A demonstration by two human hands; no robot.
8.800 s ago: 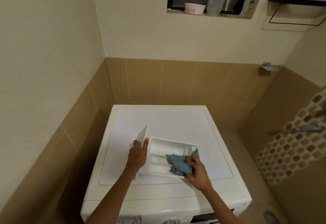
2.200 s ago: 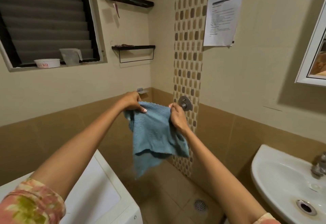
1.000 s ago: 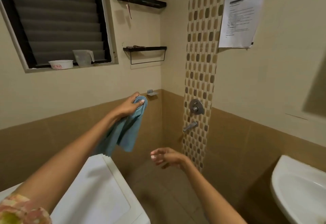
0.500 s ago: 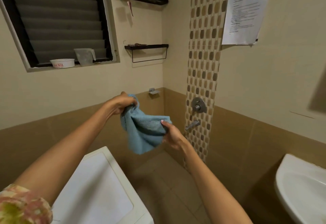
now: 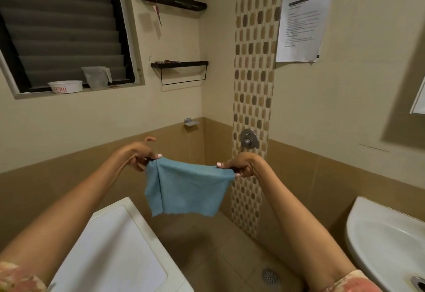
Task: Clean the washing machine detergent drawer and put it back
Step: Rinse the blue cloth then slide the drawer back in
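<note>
Holding the blue cloth [image 5: 187, 188] stretched from 9 to 3 o'clock, your left hand [image 5: 140, 153] and right hand [image 5: 239, 164] each pinch a top corner. The drawer is out of view; the washing machine [image 5: 115, 245] lies at 7 o'clock, nearer your left hand.

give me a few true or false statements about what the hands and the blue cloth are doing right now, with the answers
1. Both hands hold the blue cloth by its top corners. True: left hand and right hand each pinch one corner.
2. The cloth lies flat on the washing machine. False: it hangs in the air, spread between the hands.
3. The detergent drawer sits on the machine's top. False: no drawer is in view.
4. A white sink is at the right. True.
5. The measuring jug stands in the sink. False: it stands on the window ledge.
</note>
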